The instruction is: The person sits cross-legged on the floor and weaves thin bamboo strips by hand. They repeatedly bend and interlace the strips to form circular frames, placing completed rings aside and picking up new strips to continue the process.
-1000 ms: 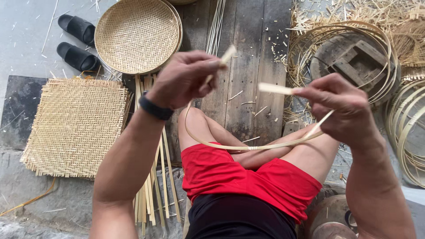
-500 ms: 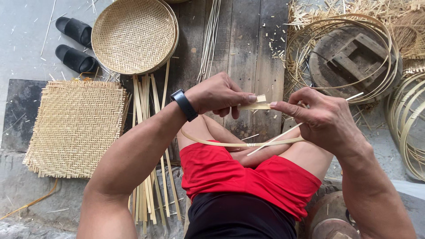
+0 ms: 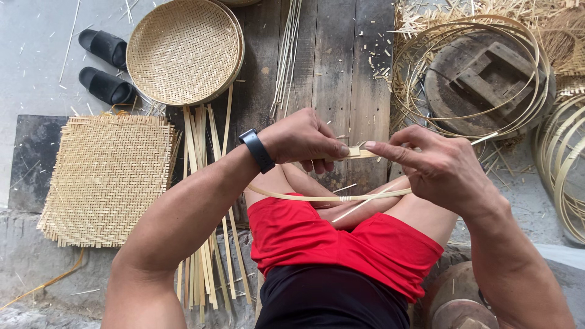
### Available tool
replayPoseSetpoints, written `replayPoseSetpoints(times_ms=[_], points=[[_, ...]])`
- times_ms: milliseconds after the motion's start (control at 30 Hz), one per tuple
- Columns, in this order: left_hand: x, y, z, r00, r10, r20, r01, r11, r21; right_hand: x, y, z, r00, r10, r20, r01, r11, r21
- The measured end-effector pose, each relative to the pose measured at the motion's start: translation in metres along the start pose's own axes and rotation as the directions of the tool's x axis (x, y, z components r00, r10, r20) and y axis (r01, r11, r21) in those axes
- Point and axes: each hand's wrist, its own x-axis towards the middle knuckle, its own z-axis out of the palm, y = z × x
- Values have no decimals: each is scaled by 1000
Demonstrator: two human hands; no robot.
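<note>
Two hands: left hand [image 3: 301, 139] and right hand [image 3: 442, 167] pinch one bamboo strip [image 3: 356, 153]; one round tray [image 3: 184, 50], one square mat [image 3: 108, 176], two black slippers [image 3: 105, 65] on floor.

The left hand [image 3: 301, 140] covers one end of the short bamboo strip [image 3: 356, 153], and the right hand [image 3: 442, 170] covers the other, so how the ends meet cannot be told. The thin bamboo hoop [image 3: 329, 197] disappears behind both forearms. The picture's right edge cuts off the stacked hoops [image 3: 563, 164]. The bottom edge crops the loose strips [image 3: 204, 268]. A round object [image 3: 454, 301] by the right knee is half hidden.
</note>
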Motion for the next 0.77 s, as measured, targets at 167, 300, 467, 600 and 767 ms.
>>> replayPoseSetpoints(times_ms=[167, 300, 467, 600, 767], points=[[-1, -4, 9, 998, 20, 62, -17, 999, -48, -1, -7, 1, 997, -44, 58, 49, 995, -85], [3, -7, 16, 973, -5, 232, 41, 988, -152, -6, -14, -3, 997, -41, 68, 48, 993, -104], [4, -12, 21, 922, 45, 385, 20, 986, -164, -15, -22, -10, 999, -53, 10, 54, 996, -75], [-3, -6, 22, 930, 23, 366, -9, 999, -41, -20, -24, -7, 999, -53, -6, 53, 995, -80], [-34, 14, 14, 967, 133, 217, -150, 987, 65, -25, -4, 1, 967, 38, -252, -48, 998, -32]])
